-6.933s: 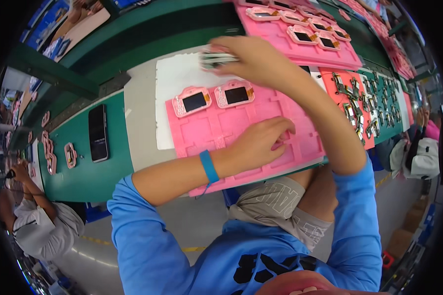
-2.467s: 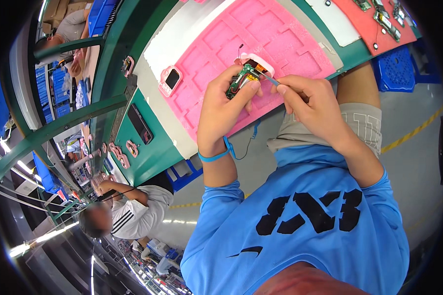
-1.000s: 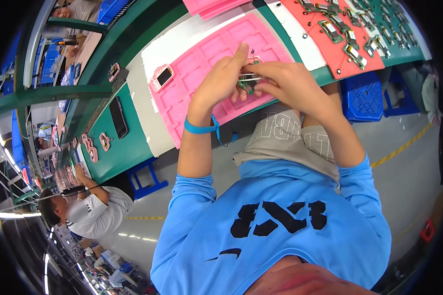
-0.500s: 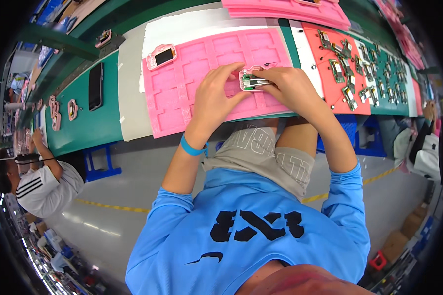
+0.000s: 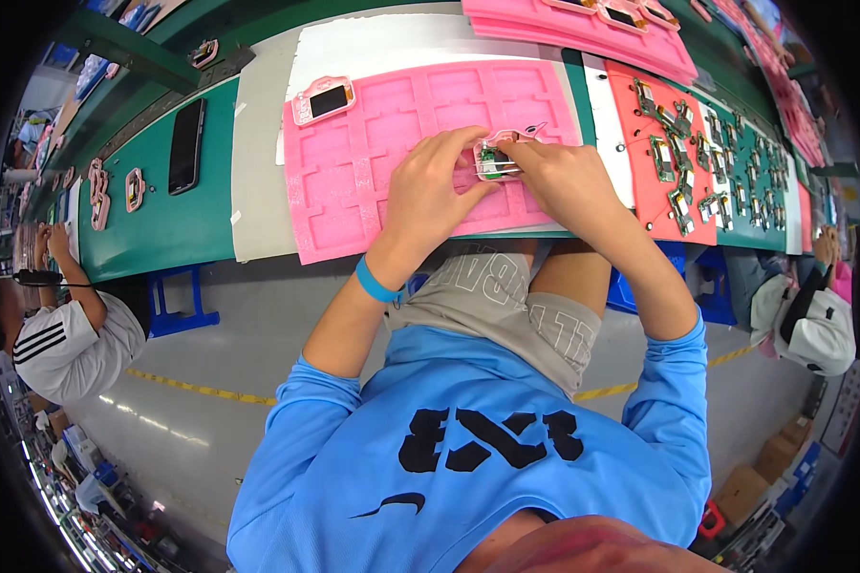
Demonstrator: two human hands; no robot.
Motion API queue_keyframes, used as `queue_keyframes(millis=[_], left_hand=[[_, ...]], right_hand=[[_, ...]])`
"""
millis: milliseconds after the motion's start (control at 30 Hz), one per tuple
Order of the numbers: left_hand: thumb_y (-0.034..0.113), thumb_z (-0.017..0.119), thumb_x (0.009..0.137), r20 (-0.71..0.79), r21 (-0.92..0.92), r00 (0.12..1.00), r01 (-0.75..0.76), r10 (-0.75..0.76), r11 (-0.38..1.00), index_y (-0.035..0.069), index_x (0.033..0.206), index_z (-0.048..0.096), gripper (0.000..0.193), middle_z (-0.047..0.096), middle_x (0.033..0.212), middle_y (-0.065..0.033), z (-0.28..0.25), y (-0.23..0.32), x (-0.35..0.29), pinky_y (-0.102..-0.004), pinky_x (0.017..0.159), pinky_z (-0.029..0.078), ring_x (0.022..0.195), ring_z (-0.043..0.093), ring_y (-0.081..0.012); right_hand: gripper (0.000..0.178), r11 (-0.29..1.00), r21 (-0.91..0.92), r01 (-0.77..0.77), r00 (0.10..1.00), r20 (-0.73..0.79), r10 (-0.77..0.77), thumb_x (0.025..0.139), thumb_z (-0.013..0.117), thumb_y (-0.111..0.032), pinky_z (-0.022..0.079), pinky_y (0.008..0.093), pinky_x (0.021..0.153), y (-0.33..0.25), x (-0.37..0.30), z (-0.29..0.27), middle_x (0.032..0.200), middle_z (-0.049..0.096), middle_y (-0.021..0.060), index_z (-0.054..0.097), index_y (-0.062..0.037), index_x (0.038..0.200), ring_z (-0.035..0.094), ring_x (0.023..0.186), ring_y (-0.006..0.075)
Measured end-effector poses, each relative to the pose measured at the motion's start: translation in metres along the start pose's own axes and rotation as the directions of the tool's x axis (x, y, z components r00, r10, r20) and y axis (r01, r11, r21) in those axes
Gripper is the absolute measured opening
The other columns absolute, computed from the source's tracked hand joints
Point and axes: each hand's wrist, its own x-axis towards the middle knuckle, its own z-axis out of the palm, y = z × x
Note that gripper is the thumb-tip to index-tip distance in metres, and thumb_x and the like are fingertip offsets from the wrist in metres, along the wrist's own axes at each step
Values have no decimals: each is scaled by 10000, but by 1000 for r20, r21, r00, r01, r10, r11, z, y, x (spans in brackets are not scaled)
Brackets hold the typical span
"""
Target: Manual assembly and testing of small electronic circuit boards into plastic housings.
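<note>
A small pink device casing [image 5: 480, 170] with a green circuit board [image 5: 493, 160] inside is held low over the pink foam tray [image 5: 392, 119]. My left hand [image 5: 432, 186] grips its left side, thumb and fingers curved around the edge. From the right, my right hand [image 5: 569, 181] is closed over the casing, its fingertips pressed onto the board and hiding part of it. Thin silvery strips show beside those fingertips; what they belong to is unclear. Another pink casing with a dark screen [image 5: 330, 99] sits in the tray's far left corner.
Several circuit boards [image 5: 661, 158] with wires lie on a red mat at the right. More pink trays [image 5: 583, 43] are stacked at the back. A black phone [image 5: 186, 146] and several pink casings [image 5: 134, 189] rest on the green mat. A person [image 5: 72, 339] sits at the left.
My hands and the casing stay together, with the right fingertips shifted slightly over the board. The silvery strips show less now. The whole view has shifted a little.
</note>
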Motion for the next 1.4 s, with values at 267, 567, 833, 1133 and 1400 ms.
queue_keyframes(millis=[267,567,833,1133,1400], left_hand=[[81,936,713,-11,-58,1000,17,-18,998,83,1330,705,659,766,1138,-68,-2,2,-1,-329,837,574,895,685,-195],[104,945,715,-18,-80,1000,21,-22,997,90,1359,690,692,768,1147,-64,-4,2,-3,-326,825,572,888,680,-192],[92,942,711,-16,-78,1000,20,-21,997,97,1371,684,709,771,1148,-60,-3,1,-5,-327,826,574,889,682,-190],[78,937,700,-50,-44,998,-30,28,999,96,1361,688,706,768,1137,-51,-2,-1,-7,-328,827,574,875,679,-189],[44,892,724,-28,-59,1000,11,-12,998,83,1333,684,645,748,1154,-59,-6,2,-4,-327,831,561,870,680,-200]], right_hand=[[383,993,118,28,1000,2,-29,941,693,-119,560,398,651,12,2,-3,1067,825,98,727,-102,1322,753,763,321],[376,966,257,-18,1000,23,12,950,689,-122,565,393,667,18,-1,-8,1078,826,110,714,-105,1325,760,788,324],[258,999,-41,22,1000,16,-22,960,674,-172,558,414,631,-4,1,-6,997,819,111,724,-112,1206,760,754,332],[349,995,101,-3,1000,-11,4,918,731,-121,541,409,629,-3,8,5,974,812,104,752,-98,1265,740,741,308],[364,741,625,-244,920,-93,382,895,761,-55,510,357,635,15,-23,-19,890,769,101,796,-90,1256,646,689,204]])
